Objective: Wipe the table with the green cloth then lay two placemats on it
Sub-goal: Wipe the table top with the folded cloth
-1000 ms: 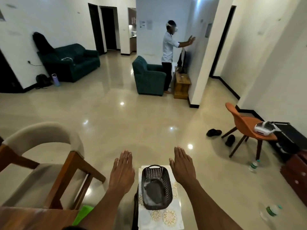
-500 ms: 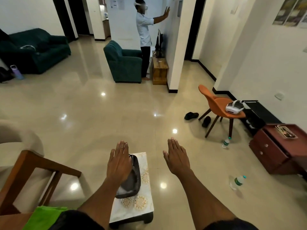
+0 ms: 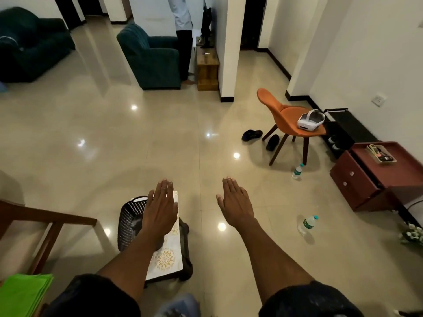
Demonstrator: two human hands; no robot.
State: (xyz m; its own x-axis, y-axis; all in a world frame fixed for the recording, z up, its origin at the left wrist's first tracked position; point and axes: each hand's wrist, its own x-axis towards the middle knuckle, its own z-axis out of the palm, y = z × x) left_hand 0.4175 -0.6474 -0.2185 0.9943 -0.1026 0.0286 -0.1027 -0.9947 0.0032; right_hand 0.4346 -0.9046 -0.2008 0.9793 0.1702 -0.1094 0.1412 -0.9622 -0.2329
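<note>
- Cloth (image 3: pixel 24 294), green, folded, lies at bottom left corner of head view, on what looks like a wooden table edge; untouched, well apart from both hands.
- Left hand (image 3: pixel 160 211) flat, fingers straight and together, palm down, holding nothing; it hovers in front of the basket (image 3: pixel 130 221) on the stool (image 3: pixel 169 255).
- Right hand (image 3: pixel 235 208) same pose, flat and empty, over bare floor.
- Change from a second ago: view has swung right and tipped down; stool and basket slid from centre to under my left hand, cloth shows more, the beige chair is mostly gone, only a wooden frame (image 3: pixel 48 221) remains at left.
- Hands themselves kept the same outstretched pose throughout, so no work done on the task.
- Placemats: patterned sheet on the stool top under the basket may be one; cannot tell.
- Judgement: wiping not begun; I'm facing away from the table, next move needs a turn left and a reach down to the cloth.
- Background: orange chair (image 3: pixel 288 120) with headset (image 3: pixel 310 120), bottles (image 3: pixel 307 223) on floor, another person partly seen by the pillar.
</note>
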